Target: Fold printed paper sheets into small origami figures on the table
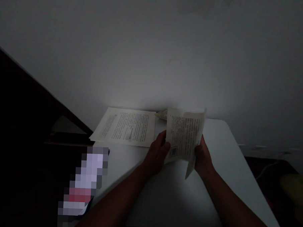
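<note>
A printed sheet of paper [183,133] with dense text and a small square code is held up above the white table, its right side bent back. My left hand [157,153] pinches its lower left edge, thumb in front. On the right edge, my right hand [202,156] is closed with the thumb on the front and the fingers behind, partly hidden. Below that hand a pointed corner of paper hangs down. Left of the held sheet, more printed paper [126,125] lies flat on the table.
The white table [216,133] stands against a pale wall [153,60]. Behind the held sheet lies a small folded paper piece [162,114]. A blurred-out phone-like device [88,177] is at the table's left edge. A thin cable [267,167] and a yellowish thing [295,191] show at right.
</note>
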`<state>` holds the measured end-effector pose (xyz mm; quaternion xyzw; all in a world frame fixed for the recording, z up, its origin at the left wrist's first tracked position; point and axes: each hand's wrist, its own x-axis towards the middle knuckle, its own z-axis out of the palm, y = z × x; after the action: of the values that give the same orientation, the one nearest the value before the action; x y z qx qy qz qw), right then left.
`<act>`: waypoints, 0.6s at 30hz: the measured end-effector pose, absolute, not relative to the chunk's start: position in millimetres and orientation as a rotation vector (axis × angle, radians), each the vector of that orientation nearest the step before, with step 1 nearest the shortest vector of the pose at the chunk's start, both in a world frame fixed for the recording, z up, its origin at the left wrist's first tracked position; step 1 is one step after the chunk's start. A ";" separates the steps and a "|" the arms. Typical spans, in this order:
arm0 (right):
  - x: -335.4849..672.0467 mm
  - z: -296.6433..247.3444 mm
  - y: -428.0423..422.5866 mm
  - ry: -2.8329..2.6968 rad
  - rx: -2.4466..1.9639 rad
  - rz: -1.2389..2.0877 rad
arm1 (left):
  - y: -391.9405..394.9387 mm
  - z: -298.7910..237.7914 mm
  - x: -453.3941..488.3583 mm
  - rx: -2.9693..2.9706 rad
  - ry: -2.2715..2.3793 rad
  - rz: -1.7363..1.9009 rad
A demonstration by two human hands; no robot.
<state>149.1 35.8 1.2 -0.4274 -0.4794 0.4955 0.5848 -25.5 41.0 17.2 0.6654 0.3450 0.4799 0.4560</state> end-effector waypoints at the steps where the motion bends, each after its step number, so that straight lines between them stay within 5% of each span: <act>1: 148.5 3.3 35.5 -1.139 -1.010 1.126 | 40.6 17.4 -24.8 1.638 0.831 1.170; 18: 142.0 4.0 32.0 -1.341 -1.318 0.777 | 39.5 17.9 -28.1 1.693 0.969 1.057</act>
<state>142.0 32.0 4.0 -0.5512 -0.5607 0.3248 0.5257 -28.1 39.5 17.9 0.6832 0.3912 0.4265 0.4454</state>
